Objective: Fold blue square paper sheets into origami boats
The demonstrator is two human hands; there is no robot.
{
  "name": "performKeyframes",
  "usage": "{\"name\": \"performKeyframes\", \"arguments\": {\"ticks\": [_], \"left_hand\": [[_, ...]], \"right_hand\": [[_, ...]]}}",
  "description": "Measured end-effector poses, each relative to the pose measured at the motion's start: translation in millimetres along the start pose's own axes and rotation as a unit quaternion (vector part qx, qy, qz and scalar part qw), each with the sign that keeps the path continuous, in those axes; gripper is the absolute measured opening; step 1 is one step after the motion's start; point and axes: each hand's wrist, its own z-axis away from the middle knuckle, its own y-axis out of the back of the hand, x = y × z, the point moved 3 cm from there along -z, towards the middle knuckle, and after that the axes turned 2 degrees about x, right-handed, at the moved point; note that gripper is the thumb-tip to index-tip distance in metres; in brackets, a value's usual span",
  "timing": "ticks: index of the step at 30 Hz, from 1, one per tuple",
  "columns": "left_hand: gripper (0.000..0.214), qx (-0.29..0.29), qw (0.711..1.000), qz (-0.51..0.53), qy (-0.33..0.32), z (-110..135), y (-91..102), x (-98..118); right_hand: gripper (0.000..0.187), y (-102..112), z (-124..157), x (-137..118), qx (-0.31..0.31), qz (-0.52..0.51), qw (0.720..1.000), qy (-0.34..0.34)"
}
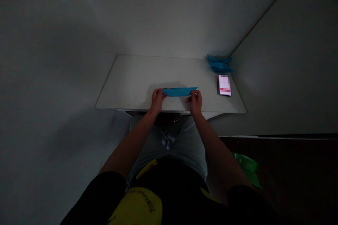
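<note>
A long, narrow piece of folded blue paper (178, 92) with slanted ends is held level above the near part of the white tabletop (132, 77). My left hand (157, 97) pinches its left end between thumb and fingers. At the lower right end, my right hand (195, 99) grips the paper with thumb and fingertips, the other fingers curled. The paper's shadow falls on the surface behind it.
Folded blue paper shapes (219, 64) lie in the table's back right corner. In front of them is a phone (224, 85) with a lit, blurred screen. Walls enclose the table behind and on both sides. A green plastic object (246, 167) is low on the right.
</note>
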Motion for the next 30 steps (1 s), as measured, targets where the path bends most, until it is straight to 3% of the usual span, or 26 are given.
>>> {"name": "performKeyframes", "arguments": {"ticks": [3,6,9,14,17,23,30], "left_hand": [[0.044,-0.028,0.999,-0.004,-0.016,5,-0.9,6],[0.060,-0.091,0.993,-0.058,-0.046,11,-2.9,13],[0.056,-0.134,0.984,-0.105,-0.055,15,-3.9,15],[0.049,-0.112,0.985,-0.127,-0.039,15,-2.8,14],[0.045,-0.105,0.982,-0.150,-0.050,14,-2.2,14],[0.076,-0.053,0.975,-0.213,-0.044,16,1.6,14],[0.092,-0.039,0.988,-0.146,-0.038,19,-4.6,17]], "right_hand": [[0.053,-1,1,0,-0.001,-0.012,1.000,-0.002],[0.053,-3,2,-1,-0.011,-0.017,1.000,0.001],[0.054,-4,1,-1,-0.025,-0.017,1.000,-0.008],[0.065,-4,4,-3,-0.092,-0.013,0.995,-0.025],[0.064,-3,5,-6,-0.101,0.018,0.995,-0.022],[0.073,0,6,-8,-0.086,0.039,0.995,-0.031],[0.080,6,4,-1,-0.026,0.050,0.997,-0.044]]}}
